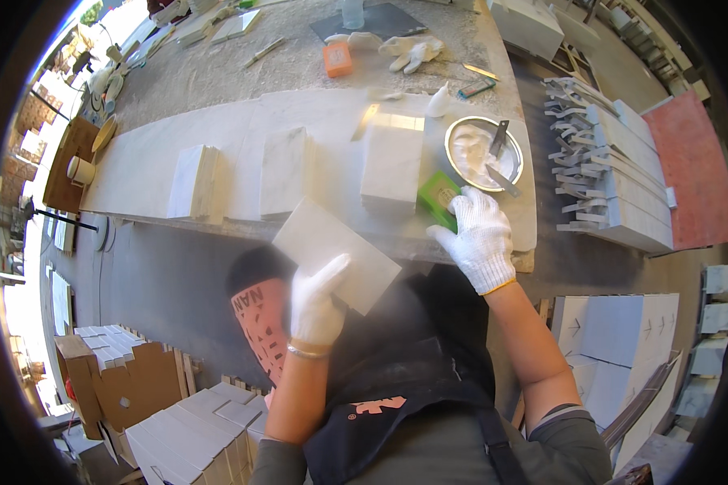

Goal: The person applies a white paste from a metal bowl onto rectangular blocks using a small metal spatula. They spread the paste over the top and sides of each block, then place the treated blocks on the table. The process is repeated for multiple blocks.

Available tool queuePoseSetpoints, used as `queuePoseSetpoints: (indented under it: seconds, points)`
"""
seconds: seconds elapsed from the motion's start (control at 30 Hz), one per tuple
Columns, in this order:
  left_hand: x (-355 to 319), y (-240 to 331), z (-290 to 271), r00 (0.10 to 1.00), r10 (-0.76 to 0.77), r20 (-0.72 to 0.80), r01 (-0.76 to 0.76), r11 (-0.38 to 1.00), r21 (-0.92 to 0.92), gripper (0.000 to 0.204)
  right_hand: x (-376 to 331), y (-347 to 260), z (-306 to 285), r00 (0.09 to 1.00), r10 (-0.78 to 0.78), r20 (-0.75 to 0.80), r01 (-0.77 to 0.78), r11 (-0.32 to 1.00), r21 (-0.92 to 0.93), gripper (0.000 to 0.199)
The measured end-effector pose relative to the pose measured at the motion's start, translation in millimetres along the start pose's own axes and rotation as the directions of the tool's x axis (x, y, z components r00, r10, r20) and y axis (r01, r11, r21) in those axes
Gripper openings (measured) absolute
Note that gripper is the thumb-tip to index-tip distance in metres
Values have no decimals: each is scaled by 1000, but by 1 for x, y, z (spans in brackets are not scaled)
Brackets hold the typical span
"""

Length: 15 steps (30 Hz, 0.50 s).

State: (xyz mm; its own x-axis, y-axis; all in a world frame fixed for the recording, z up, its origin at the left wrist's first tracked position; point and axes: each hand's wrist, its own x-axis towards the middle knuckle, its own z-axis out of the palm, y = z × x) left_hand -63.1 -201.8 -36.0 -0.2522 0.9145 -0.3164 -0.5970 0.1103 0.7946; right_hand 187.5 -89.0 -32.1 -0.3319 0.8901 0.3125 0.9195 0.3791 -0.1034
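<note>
My left hand, in a white knitted glove, grips a white rectangular tile near its lower edge. The tile is tilted and held in front of my apron, just off the table's near edge. In a matching glove, my right hand has its thumb and fingers around the near end of a green sanding block. The block is at the table edge, apart from the tile. Stacks of white tiles stand on the board: a left stack, a middle stack and a right stack.
A round tin of white paste with two putty knives stands beyond my right hand. Farther back lie an orange block, white gloves and a small white bottle. Stacked white slabs flank the table; cartons sit at lower left.
</note>
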Motion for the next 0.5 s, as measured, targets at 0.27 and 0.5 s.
queuePoseSetpoints:
  seconds: [0.27,0.5]
  points:
    - [1,7,-8,998,-54,-20,53,997,-49,44,8,18,-25,972,95,214,-146,960,238,59]
    - [4,-3,-9,996,-79,35,82,994,-73,47,-21,37,-85,867,112,485,-497,122,859,88]
